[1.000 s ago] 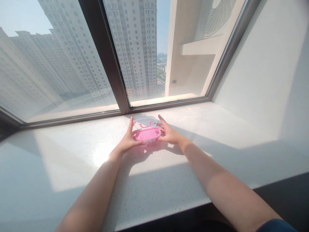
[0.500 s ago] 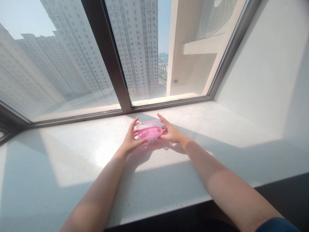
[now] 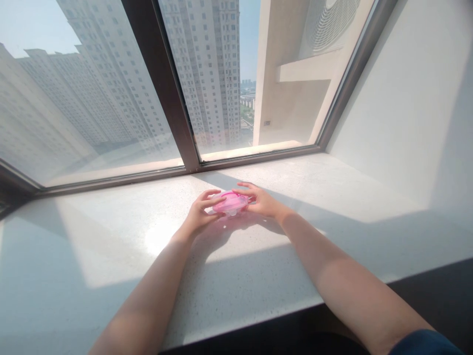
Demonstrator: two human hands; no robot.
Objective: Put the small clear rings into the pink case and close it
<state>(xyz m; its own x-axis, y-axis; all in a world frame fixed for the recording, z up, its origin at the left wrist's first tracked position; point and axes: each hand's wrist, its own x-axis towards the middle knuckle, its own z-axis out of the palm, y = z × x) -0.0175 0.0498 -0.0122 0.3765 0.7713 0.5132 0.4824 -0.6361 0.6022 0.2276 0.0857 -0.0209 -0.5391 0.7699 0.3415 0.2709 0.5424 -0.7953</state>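
Observation:
A small oval plastic box (image 3: 229, 202), pink with clear parts, sits low over the windowsill between my two hands. My left hand (image 3: 203, 209) grips its left end, thumb along the near side and fingers bent over the top. At the right end my right hand (image 3: 258, 201) holds it too, with fingers on the top and thumb at the near side. The clear cover with a pink rim lies down over the pink top. My fingers hide both ends of the box, and its underside does not show.
The pale speckled windowsill (image 3: 251, 276) is crossed by sunlight and shadows, with a pink tint below the box. Behind it stands a dark window frame (image 3: 162, 79) with glass panes. A white wall (image 3: 399, 123) bounds the right side. The sill's front edge drops to a dark area.
The clear cover, raised behind the pink top before, is folded down over it. Fingers of both hands have come down from its upper edge onto the top of the box.

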